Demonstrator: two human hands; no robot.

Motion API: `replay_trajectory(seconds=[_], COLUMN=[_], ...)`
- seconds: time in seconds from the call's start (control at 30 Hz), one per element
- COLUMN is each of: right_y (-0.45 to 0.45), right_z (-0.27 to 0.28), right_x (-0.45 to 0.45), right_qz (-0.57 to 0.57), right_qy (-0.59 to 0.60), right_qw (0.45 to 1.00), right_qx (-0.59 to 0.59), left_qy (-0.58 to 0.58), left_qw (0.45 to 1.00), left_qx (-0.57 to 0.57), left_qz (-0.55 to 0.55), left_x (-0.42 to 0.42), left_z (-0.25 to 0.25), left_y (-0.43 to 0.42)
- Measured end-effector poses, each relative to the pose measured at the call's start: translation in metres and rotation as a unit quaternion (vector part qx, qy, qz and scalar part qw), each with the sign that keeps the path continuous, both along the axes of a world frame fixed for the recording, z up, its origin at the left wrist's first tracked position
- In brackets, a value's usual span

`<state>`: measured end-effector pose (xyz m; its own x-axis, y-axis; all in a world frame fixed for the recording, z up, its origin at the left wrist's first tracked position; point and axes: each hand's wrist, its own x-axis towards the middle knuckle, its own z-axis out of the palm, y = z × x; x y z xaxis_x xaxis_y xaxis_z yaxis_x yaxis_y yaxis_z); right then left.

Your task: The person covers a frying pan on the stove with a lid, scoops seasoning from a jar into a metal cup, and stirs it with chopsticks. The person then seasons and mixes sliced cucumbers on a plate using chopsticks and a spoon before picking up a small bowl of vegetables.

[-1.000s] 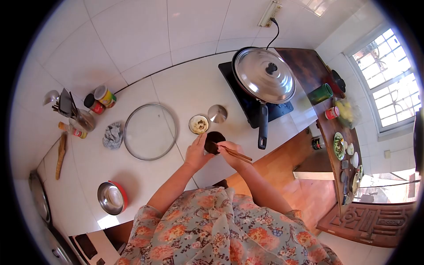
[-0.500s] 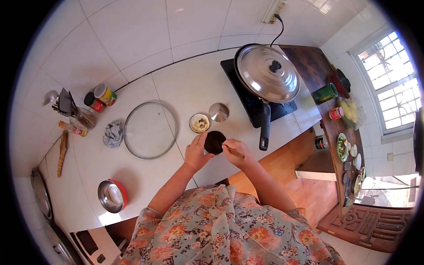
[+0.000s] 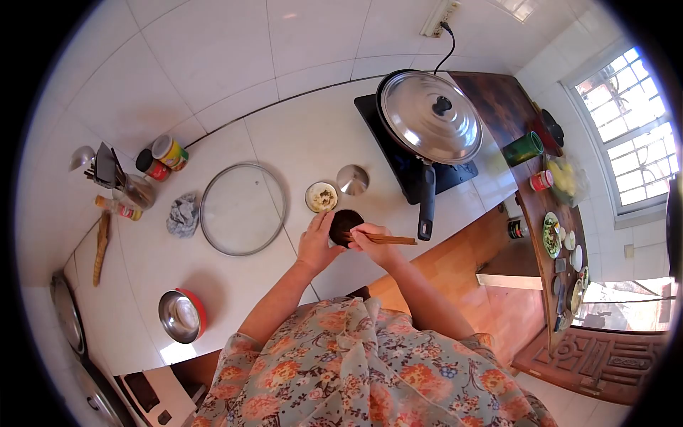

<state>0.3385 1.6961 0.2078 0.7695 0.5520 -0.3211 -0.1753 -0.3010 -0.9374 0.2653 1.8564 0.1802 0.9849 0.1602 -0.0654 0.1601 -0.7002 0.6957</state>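
A small bowl with dark contents [image 3: 344, 226] stands at the front edge of the counter. My left hand [image 3: 316, 243] is curved round its left side, fingers and thumb against the rim. Wooden chopsticks [image 3: 395, 240] are in my right hand [image 3: 370, 242], their tips down in the bowl and their back ends pointing right. Just behind the bowl sit a small dish with pale and dark bits [image 3: 321, 198] and a small round metal lid [image 3: 352, 180].
A lidded pan [image 3: 430, 117] stands on the black cooktop [image 3: 398, 167], its handle toward me. Left are a glass lid [image 3: 242, 210], a crumpled cloth [image 3: 183, 215], a red-rimmed metal bowl [image 3: 179, 316] and jars [image 3: 169, 153]. Plates [image 3: 551, 235] line the right-hand table.
The chopsticks in my right hand have swung between slanted and nearly level, with the hand shifting slightly. My left hand has stayed at the bowl. The view has shifted a little.
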Motion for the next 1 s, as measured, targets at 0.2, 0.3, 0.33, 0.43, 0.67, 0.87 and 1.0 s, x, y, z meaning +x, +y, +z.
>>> replay_trajectory(seconds=[0.2,0.3,0.33,0.43,0.67,0.87,1.0], right_y=[0.004,0.005,0.001,-0.004,0.003,0.008,0.018], right_z=[-0.002,-0.004,-0.003,0.000,0.009,-0.006,-0.010], right_x=[0.002,-0.005,-0.003,0.001,0.005,0.020,0.027], right_qz=[-0.004,0.013,0.036,0.040,0.001,-0.077,-0.073], right_qy=[-0.223,-0.281,-0.231,-0.189,-0.269,0.009,-0.005], right_qw=[0.972,0.959,0.972,0.977,0.961,0.996,0.997], right_qx=[-0.078,0.011,-0.034,-0.094,-0.062,0.035,0.026], left_qy=[-0.011,-0.011,-0.001,-0.006,-0.018,-0.042,-0.061], left_qw=[1.000,1.000,1.000,1.000,1.000,0.999,0.998], left_qx=[0.000,-0.014,-0.021,0.004,0.005,-0.022,-0.022], left_qz=[-0.005,-0.007,-0.003,-0.004,-0.008,-0.006,-0.023], left_x=[0.001,0.001,0.002,0.001,0.001,0.002,0.004], left_z=[-0.001,0.001,0.002,0.001,-0.009,-0.010,-0.017], left_y=[0.000,0.001,0.000,0.000,0.001,-0.001,-0.004])
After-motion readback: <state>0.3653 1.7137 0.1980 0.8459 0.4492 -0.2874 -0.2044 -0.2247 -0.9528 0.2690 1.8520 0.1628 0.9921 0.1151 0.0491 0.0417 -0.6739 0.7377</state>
